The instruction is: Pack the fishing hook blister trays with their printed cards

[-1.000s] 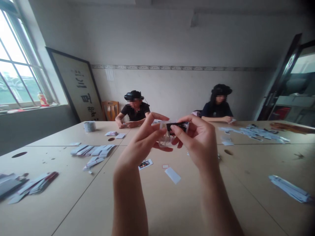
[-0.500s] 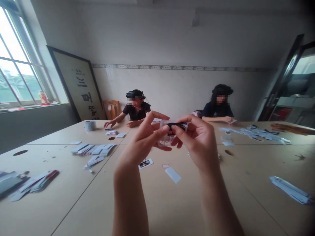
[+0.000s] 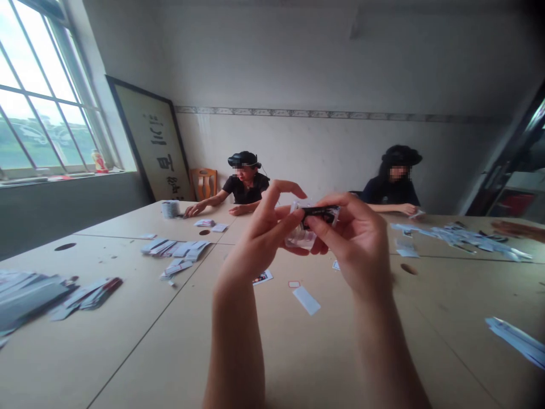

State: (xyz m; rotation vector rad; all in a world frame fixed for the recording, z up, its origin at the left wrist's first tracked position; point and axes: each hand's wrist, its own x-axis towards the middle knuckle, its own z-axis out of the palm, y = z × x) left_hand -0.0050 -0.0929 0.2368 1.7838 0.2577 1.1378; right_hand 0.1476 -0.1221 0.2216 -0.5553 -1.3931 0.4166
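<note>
Gripping from both sides, the left hand (image 3: 266, 233) and the right hand (image 3: 361, 244) close on a small clear container (image 3: 301, 237), held up above the tabletop (image 3: 162, 352). That broad surface spreads beneath and all around the grip. Beyond the grip sit two people, one in a black top (image 3: 250, 190) ahead to the left, the other in a dark top (image 3: 385, 192) ahead to the right. White card piles (image 3: 174, 249) lie left of the grip; scattered slips (image 3: 468, 238) lie to its right and farther off. Far ahead to the left stands a pale cylinder (image 3: 171, 209) with ridged sides; whether it is a container or a roll, I cannot tell. Within the grip, the clear container's walls look see-through, yet the hands cover much of it and its contents cannot be made out. A black label (image 3: 328, 215) lies across its right part, pressed by the right hand. On the tabletop below the grip are a white strip (image 3: 306, 300) and, just beside its upper end, a tiny red-edged label (image 3: 294, 284).
</note>
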